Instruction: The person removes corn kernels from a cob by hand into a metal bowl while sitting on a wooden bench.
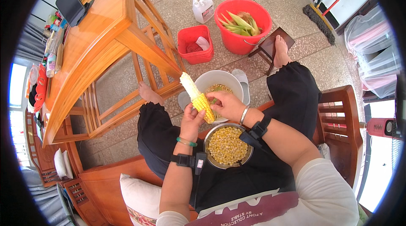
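My left hand [192, 119] grips the lower end of a corn cob [203, 104], held tilted. Its upper part is stripped to the pale core, while yellow kernels remain on the lower part. My right hand [226, 104] is at the cob's right side, thumb and fingers close to the kernels; whether they pinch something is unclear. A metal bowl [228, 146] full of loose kernels rests on my lap, below the hands. Behind the cob, a white bucket [236, 83] on the floor has kernels and a bit of green inside, partly hidden by my right hand.
A large red bucket [222, 37] holds corn husks [241, 24]. Near it are a small red bin [198, 56], a white plastic jug [203, 10] and a dark wooden stool [284, 40] under one foot. A wooden table [104, 13] stands left; grey slippers [241, 82] flank the white bucket.
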Demonstrator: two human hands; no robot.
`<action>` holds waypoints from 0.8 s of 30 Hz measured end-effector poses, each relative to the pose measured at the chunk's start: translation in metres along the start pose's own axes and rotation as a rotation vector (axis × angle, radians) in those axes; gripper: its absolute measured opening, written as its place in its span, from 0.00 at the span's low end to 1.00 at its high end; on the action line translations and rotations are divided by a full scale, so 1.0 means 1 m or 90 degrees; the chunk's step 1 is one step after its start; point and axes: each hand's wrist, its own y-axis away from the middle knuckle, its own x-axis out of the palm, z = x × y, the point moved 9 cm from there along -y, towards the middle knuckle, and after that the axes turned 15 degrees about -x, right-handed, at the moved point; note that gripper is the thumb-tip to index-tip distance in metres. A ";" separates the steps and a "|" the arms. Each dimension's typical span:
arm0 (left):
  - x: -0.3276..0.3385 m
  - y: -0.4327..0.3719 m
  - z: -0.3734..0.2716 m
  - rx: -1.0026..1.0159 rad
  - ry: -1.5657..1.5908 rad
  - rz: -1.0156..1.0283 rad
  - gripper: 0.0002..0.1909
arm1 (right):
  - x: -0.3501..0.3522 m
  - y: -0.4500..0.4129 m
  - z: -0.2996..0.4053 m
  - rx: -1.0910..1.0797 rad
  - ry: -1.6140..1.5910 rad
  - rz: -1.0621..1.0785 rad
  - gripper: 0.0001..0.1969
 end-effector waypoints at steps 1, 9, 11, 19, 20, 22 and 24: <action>0.001 0.000 -0.001 0.007 -0.013 0.001 0.23 | 0.003 0.000 0.001 -0.014 0.012 0.018 0.13; 0.002 0.000 0.000 0.016 -0.051 0.005 0.23 | 0.005 -0.002 0.010 -0.058 0.118 0.093 0.03; 0.002 0.000 0.000 0.017 -0.043 0.004 0.23 | 0.007 -0.001 0.010 -0.060 0.108 0.094 0.03; -0.003 -0.001 0.001 -0.005 -0.022 -0.022 0.22 | 0.006 0.005 -0.019 0.135 -0.243 0.003 0.05; -0.004 -0.002 0.001 -0.010 -0.019 -0.025 0.22 | 0.006 0.007 -0.025 0.134 -0.243 0.002 0.05; -0.003 -0.002 0.001 -0.008 -0.015 -0.018 0.22 | -0.001 0.010 -0.035 0.107 0.156 0.094 0.10; -0.003 -0.002 0.001 -0.005 -0.010 -0.013 0.22 | 0.002 0.013 -0.030 0.082 0.162 0.079 0.12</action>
